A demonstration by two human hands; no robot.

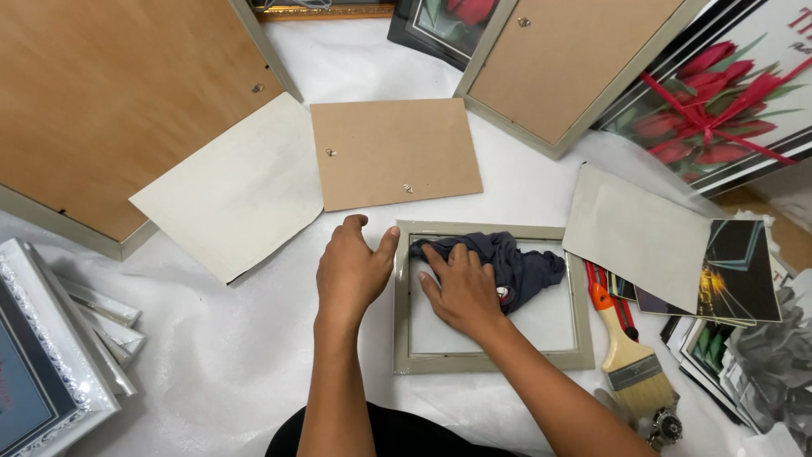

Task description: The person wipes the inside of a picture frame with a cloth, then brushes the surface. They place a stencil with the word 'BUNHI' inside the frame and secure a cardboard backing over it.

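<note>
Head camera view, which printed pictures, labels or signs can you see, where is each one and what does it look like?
Tulip print: top right, leaning, red flowers, green leaves, black-and-white border, red lettering.
Rose print: top centre, cut by the edge, red bloom, dark border.
Dark card: right, on a stack, black with yellow and teal streaks.
White frame: lower left, ornate, blue panel with faint lettering.
No packages or screens.

Single head cam, looks steeply down — close over white-covered work surface point(211, 355), near arm's reach
</note>
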